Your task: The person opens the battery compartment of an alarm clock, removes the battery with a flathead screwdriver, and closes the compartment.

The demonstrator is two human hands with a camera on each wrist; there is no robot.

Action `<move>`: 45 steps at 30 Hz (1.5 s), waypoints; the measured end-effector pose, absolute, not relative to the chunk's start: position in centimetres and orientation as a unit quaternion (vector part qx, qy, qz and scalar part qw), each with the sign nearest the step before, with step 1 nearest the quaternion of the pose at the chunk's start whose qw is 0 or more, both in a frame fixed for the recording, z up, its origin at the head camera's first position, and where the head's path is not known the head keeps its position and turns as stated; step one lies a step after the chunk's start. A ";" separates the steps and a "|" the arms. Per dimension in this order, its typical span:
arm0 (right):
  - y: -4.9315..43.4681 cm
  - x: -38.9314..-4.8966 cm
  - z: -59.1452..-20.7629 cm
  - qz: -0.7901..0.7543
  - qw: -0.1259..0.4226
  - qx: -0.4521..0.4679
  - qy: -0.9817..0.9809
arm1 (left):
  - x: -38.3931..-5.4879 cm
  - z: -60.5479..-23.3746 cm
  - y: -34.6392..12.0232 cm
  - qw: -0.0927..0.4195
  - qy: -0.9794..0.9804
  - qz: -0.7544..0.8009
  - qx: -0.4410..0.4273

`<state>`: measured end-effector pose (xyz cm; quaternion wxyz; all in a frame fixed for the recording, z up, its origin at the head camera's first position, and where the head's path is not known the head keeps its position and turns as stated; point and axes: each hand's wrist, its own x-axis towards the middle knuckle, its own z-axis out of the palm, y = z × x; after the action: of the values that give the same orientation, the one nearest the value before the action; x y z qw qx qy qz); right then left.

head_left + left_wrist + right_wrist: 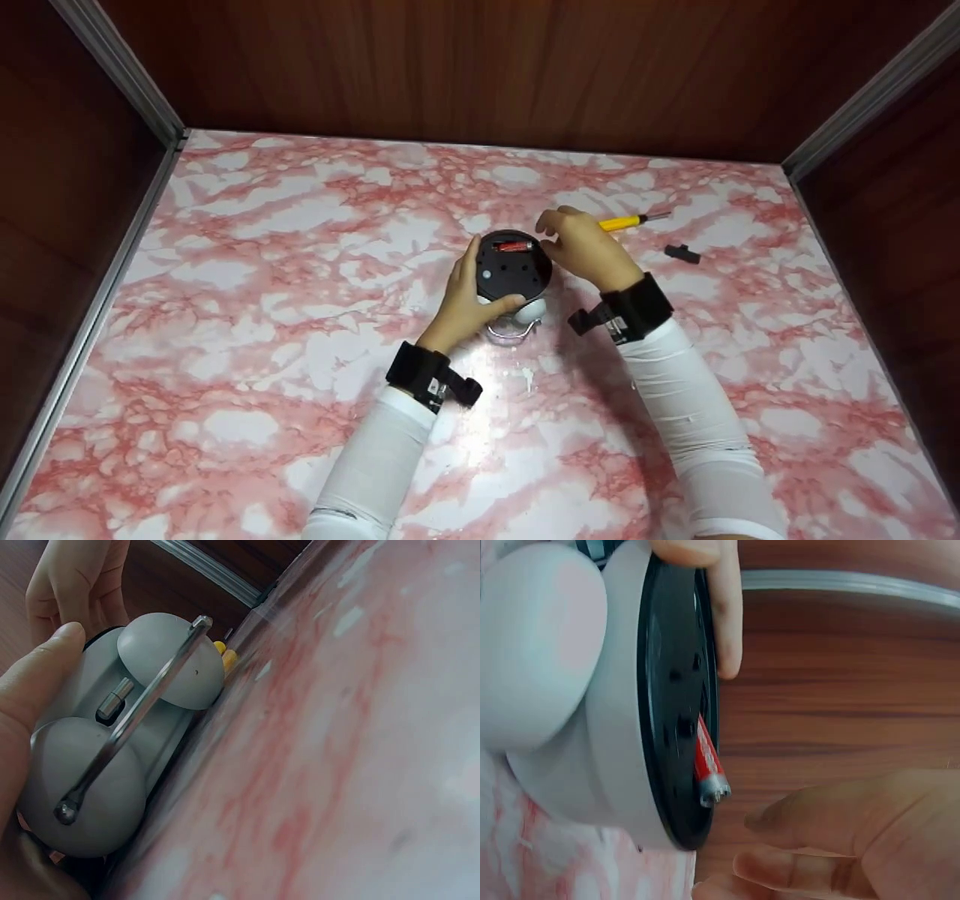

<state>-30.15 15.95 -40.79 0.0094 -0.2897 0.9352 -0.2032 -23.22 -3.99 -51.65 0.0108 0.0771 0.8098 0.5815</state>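
Observation:
A twin-bell alarm clock with a pale grey body [161, 652] and a metal handle [142, 709] is held by my left hand [469, 300], thumb on the bell side and fingers along the rim. Its black back [514, 281] faces up in the head view. A red battery [707, 761] sits in the back's compartment, one end sticking out at a slant. Just beside that end is my right hand [589, 244], fingers loosely bent. In the right wrist view, a gap separates the right fingertips [761, 821] from the battery, and nothing shows between them.
Behind the right hand lies a yellow-handled screwdriver [622, 223], partly hidden. Farther right is a small black battery cover [682, 254]. The pink-and-white marbled table [300, 300] is bounded by dark wood panels [480, 75] at the back and sides.

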 end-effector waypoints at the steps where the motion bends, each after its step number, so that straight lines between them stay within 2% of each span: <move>1: 15.7 -30.1 -40.8 -0.203 0.011 -0.288 0.936 | -23.2 -51.6 -4.0 0.011 0.810 0.581 0.078; 20: 12.0 -30.0 -41.4 -0.180 -0.031 -0.267 0.946 | -23.4 -51.6 -3.9 0.002 0.810 0.581 0.080; 45: 9.4 -30.4 -41.5 -0.148 -0.001 -0.231 0.962 | -23.3 -51.8 -4.0 -0.001 0.809 0.581 0.087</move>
<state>-30.38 9.41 -41.49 -0.0010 -0.2305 0.9617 -0.1485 -23.32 -4.04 -51.78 -0.0010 0.0870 0.8095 0.5807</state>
